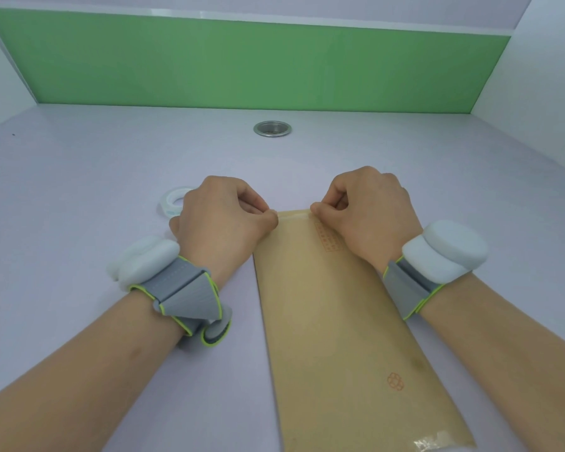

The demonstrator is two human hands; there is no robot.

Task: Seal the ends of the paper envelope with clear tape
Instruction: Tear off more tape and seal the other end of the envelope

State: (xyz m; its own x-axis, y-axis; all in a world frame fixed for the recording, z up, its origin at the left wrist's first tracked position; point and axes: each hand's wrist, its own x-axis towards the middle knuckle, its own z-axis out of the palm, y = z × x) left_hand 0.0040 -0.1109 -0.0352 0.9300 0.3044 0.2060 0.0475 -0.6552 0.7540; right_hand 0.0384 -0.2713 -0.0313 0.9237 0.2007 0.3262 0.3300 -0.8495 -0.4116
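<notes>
Though illegible, print (329, 238) on envelope (333, 321); tape (294, 215) between left hand (219, 216) and right hand (369, 207).

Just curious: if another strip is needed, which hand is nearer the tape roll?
Probably the left hand: the clear tape roll lies right beside it, while the right hand is across the paper envelope. Both pinch a tape strip at its far end.
</notes>
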